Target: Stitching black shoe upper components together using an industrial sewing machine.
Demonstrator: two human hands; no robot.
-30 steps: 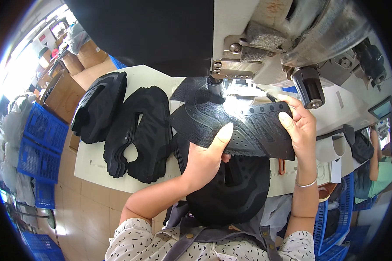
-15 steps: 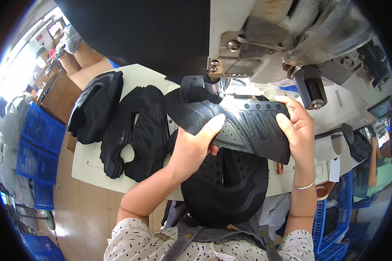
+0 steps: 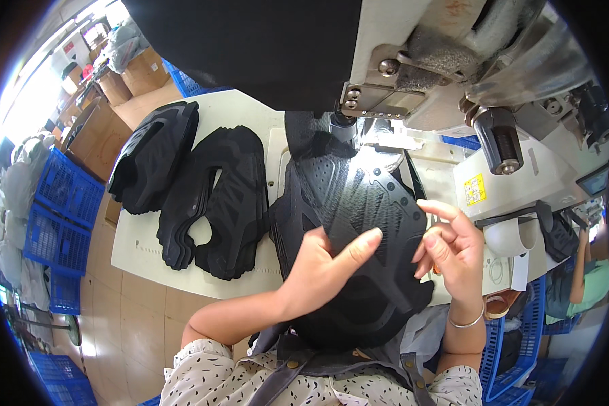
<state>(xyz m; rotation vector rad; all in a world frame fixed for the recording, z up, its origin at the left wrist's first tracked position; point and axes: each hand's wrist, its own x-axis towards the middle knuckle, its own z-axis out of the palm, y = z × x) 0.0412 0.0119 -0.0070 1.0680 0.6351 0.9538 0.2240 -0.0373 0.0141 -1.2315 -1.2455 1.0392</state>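
A black shoe upper (image 3: 358,193) with moulded ridges and a row of punched holes lies under the post of the sewing machine (image 3: 386,101), lit by its lamp. My left hand (image 3: 325,274) holds the upper from the near side, thumb on top and the other fingers hidden beneath it. Just off the right edge of the upper is my right hand (image 3: 453,247), its fingers loosely curled and apart, with nothing seen between them. More black uppers (image 3: 352,321) lie below it, close to my lap.
Two stacks of black uppers, a near one (image 3: 230,210) and a farther one (image 3: 155,155), lie on the pale table (image 3: 139,254) at left. Blue crates (image 3: 57,223) stand on the floor at left, with another blue crate (image 3: 521,338) at right. A co-worker's arm (image 3: 578,271) shows at far right.
The upper has turned clockwise, its holed edge now sloping down to the right. My left hand slid nearer to me; my right hand let go and moved down. The view shifted slightly.
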